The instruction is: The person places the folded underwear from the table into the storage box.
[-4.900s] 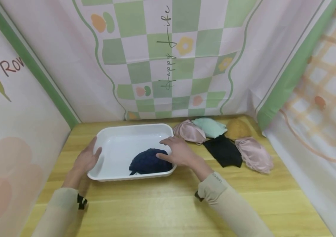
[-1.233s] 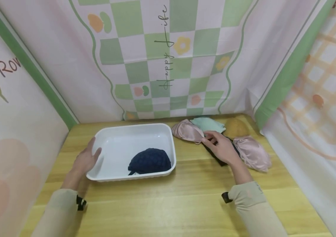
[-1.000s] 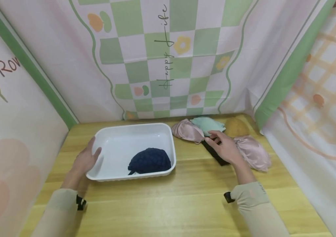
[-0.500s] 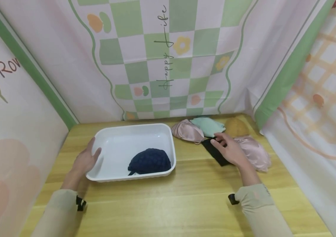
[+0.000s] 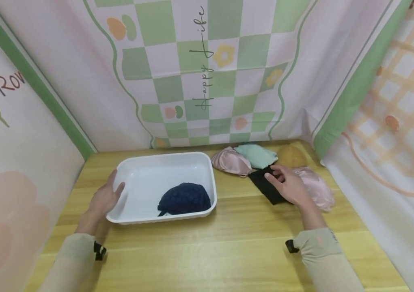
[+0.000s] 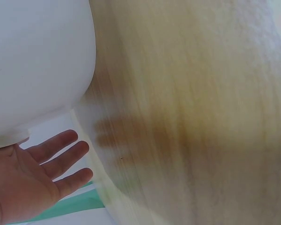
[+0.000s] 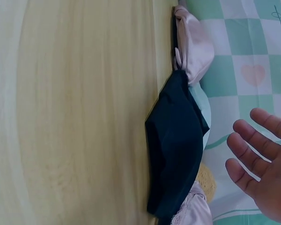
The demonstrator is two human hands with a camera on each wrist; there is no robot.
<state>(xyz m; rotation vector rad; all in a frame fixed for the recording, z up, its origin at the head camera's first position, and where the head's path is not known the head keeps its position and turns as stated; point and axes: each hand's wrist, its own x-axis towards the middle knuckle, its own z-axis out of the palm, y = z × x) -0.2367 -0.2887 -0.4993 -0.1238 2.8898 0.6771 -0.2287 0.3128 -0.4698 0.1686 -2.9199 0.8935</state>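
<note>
My left hand [image 5: 104,198] rests at the left end of a white tray [image 5: 163,156], its thumb at the rim. In the left wrist view its fingers are extended and spread below the tray's outer wall. A folded navy bra [image 5: 185,198] lies in the tray's right front part. To the right, my right hand [image 5: 289,186] is over a flat black cloth garment [image 5: 263,186], hiding part of it. The right wrist view shows that hand's fingers [image 7: 246,150] spread, holding nothing, apart from the black garment.
Around the black garment lie a pink satin folded bra [image 5: 230,160], a mint one [image 5: 256,155], a mustard one [image 5: 292,156] and a second pink satin one [image 5: 316,188]. All sit on the wooden table [image 5: 192,255], with a printed curtain [image 5: 225,81] behind.
My right hand has gone from the tray's right end to the garments, then drifted right and slightly nearer across the black garment, uncovering its left part. The left hand and navy bra stay put.
</note>
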